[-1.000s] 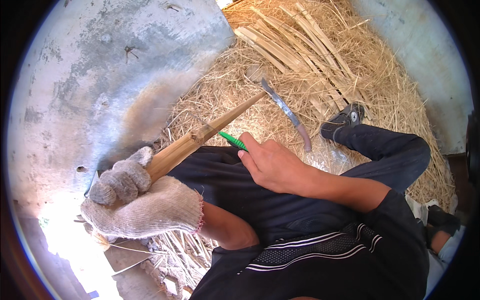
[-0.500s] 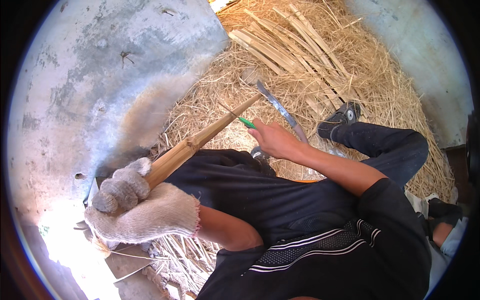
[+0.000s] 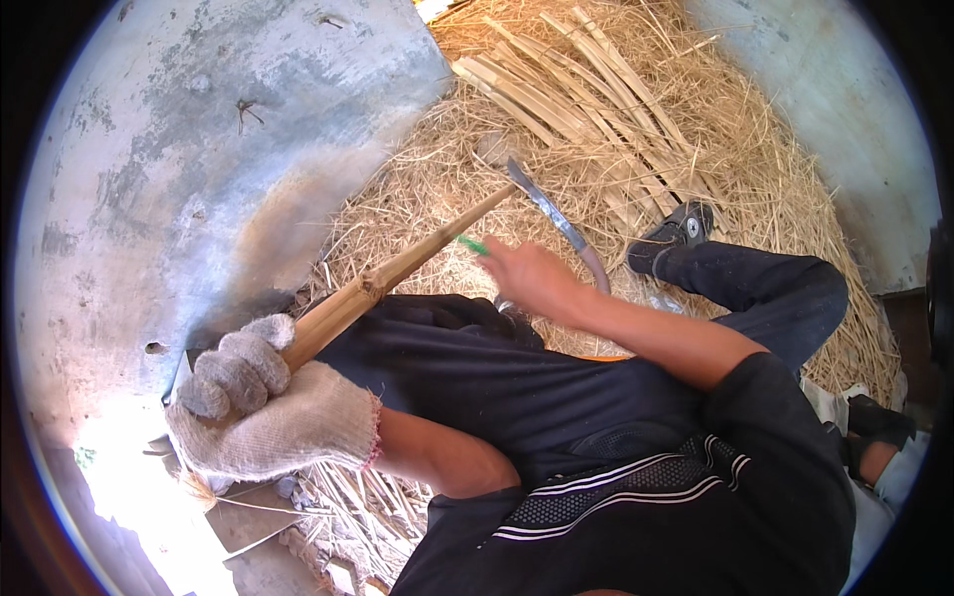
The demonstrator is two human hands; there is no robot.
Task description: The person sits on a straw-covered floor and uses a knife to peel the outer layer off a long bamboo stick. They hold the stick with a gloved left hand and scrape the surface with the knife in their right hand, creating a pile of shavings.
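Observation:
My left hand (image 3: 243, 382), in a white knit glove, is closed round the thick end of a bamboo stick (image 3: 397, 273) that slants up and right over my dark trousers. My bare right hand (image 3: 532, 278) is closed on the green handle (image 3: 472, 244) of a long curved knife (image 3: 552, 221). The blade lies beside the thin far end of the stick, above a bed of straw. The right hand is blurred by motion.
Dry straw and shavings (image 3: 437, 169) cover the ground ahead, with a stack of split bamboo strips (image 3: 566, 99) at the top. Grey concrete (image 3: 199, 129) lies to the left. My black shoe (image 3: 681, 233) rests on the straw at right.
My right hand and the knife have moved up along the stick toward its thin end. The left hand keeps its grip on the thick end.

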